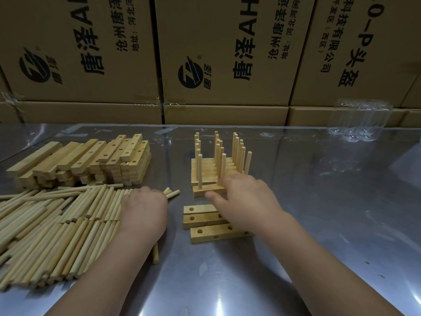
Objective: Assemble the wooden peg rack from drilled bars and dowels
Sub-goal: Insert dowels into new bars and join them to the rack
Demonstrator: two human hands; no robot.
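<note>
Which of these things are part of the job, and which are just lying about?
In the job:
stacked drilled bars, dowels, three loose drilled bars, finished pegged bars.

Just lying about:
cardboard boxes behind the table, clear plastic bottles at the far right.

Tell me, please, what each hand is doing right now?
Left hand: grips dowels.
Right hand: open, touching the front pegged bar.

Printed cardboard boxes [227, 53] stacked behind, clear plastic packaging [360, 120], shiny metal tabletop [319, 224]

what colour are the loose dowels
Pale tan, bare wood; the dowels show best in the head view.
</note>
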